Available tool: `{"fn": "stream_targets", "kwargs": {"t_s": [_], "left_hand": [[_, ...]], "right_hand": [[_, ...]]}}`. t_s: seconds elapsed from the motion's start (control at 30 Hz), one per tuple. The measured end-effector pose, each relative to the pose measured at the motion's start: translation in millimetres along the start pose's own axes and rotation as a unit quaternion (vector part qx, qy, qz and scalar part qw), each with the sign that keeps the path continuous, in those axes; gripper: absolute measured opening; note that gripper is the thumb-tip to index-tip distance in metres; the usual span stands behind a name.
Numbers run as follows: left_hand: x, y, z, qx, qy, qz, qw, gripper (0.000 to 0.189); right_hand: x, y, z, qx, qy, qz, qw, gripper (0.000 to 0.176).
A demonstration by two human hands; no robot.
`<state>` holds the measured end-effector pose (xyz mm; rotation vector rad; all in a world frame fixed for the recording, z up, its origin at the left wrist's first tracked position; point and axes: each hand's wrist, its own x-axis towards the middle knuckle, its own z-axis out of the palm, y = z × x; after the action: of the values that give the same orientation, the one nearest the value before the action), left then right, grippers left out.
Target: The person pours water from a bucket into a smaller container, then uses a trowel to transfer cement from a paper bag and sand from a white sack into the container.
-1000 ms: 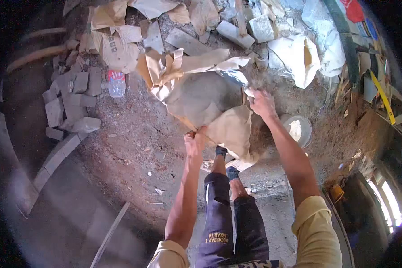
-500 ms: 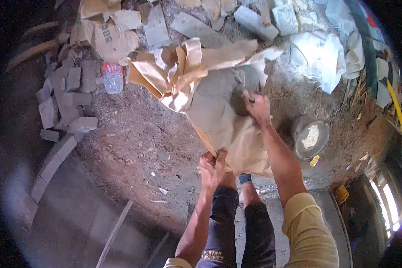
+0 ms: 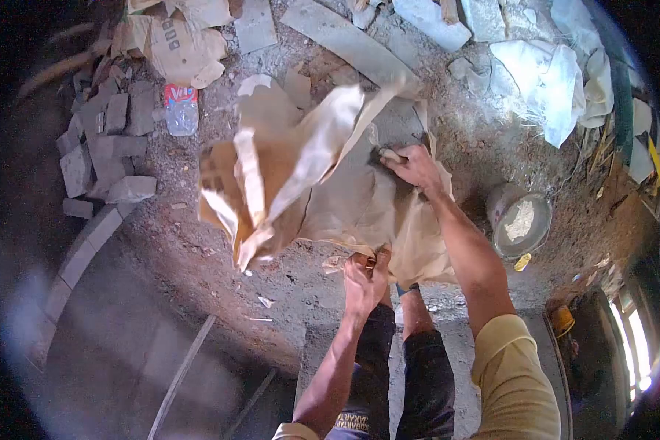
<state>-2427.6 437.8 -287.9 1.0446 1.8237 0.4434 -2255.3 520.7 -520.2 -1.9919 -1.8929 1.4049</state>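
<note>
A large brown paper sack (image 3: 348, 202), torn open, lies spread in front of my legs, its loose layers rising crumpled at the left. Grey powder coats its inner face. My left hand (image 3: 367, 273) is closed on the sack's near edge. Farther up and to the right, my right hand (image 3: 412, 167) grips a short handle over the inside of the sack; the tool's far part cannot be made out clearly.
A bucket (image 3: 521, 224) with pale material stands right of my right forearm. Broken blocks (image 3: 114, 147) and a plastic packet (image 3: 181, 110) lie left. White sheeting (image 3: 543, 84) and flat slabs (image 3: 345, 40) lie at the back.
The sack's loose layers have swung left and toward me, opening wider. My right hand has moved slightly left with the handle, and my left hand slightly right along the near edge.
</note>
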Motion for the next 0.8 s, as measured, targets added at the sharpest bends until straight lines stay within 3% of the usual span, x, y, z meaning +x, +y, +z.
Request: {"fn": "stream_targets", "kwargs": {"t_s": [0.13, 0.2, 0.23, 0.3, 0.33, 0.4, 0.43, 0.5, 0.53, 0.6, 0.63, 0.67, 0.7, 0.73, 0.8], "left_hand": [[-13, -12, 10, -0.063, -0.044, -0.062, 0.995, 0.036], [-16, -8, 13, -0.063, -0.054, -0.097, 0.992, 0.038], [-16, -7, 16, -0.064, -0.053, -0.097, 0.992, 0.038], [-15, -4, 18, -0.040, -0.055, -0.078, 0.995, 0.040], [-16, -5, 19, -0.038, -0.053, -0.077, 0.995, 0.040], [-17, -6, 22, -0.035, -0.048, -0.046, 0.997, 0.037], [-18, -5, 21, -0.034, -0.047, -0.045, 0.997, 0.037], [-23, -2, 16, -0.103, -0.106, -0.186, 0.971, 0.032], [-24, -2, 18, -0.102, -0.105, -0.187, 0.971, 0.032], [-27, -2, 22, -0.157, -0.017, -0.122, 0.980, 0.034], [-29, -7, 22, -0.157, -0.017, -0.122, 0.980, 0.034], [-33, -15, 21, -0.165, -0.041, -0.157, 0.973, 0.033], [-37, -18, 17, -0.173, -0.064, -0.192, 0.964, 0.033], [-39, -16, 12, -0.173, -0.063, -0.191, 0.964, 0.033], [-44, -11, 1, -0.161, -0.086, -0.172, 0.968, 0.033]], "right_hand": [[-3, -17, 1, -0.004, -0.003, -0.045, 0.999, 0.041], [4, 8, 39, -0.145, -0.014, -0.085, 0.986, 0.040], [5, 7, 42, -0.145, -0.015, -0.087, 0.985, 0.040], [8, 1, 50, 0.043, -0.046, 0.016, 0.998, 0.043], [6, -12, 42, 0.045, -0.046, 0.014, 0.998, 0.043], [-4, -52, -1, 0.112, -0.098, 0.132, 0.980, 0.046], [-7, -63, -14, 0.114, -0.098, 0.131, 0.980, 0.046], [-12, -76, -29, 0.146, -0.128, 0.194, 0.962, 0.053], [-12, -74, -27, 0.147, -0.128, 0.194, 0.961, 0.053], [-9, -65, -21, 0.093, -0.152, 0.154, 0.972, 0.045], [-3, -39, 3, 0.093, -0.151, 0.153, 0.972, 0.045], [5, 2, 41, 0.001, -0.067, 0.013, 0.998, 0.049], [9, 23, 61, -0.090, 0.020, -0.129, 0.987, 0.054], [4, 5, 38, -0.090, 0.021, -0.130, 0.987, 0.054], [-16, -62, -45, 0.075, -0.154, -0.006, 0.985, 0.053]]}}
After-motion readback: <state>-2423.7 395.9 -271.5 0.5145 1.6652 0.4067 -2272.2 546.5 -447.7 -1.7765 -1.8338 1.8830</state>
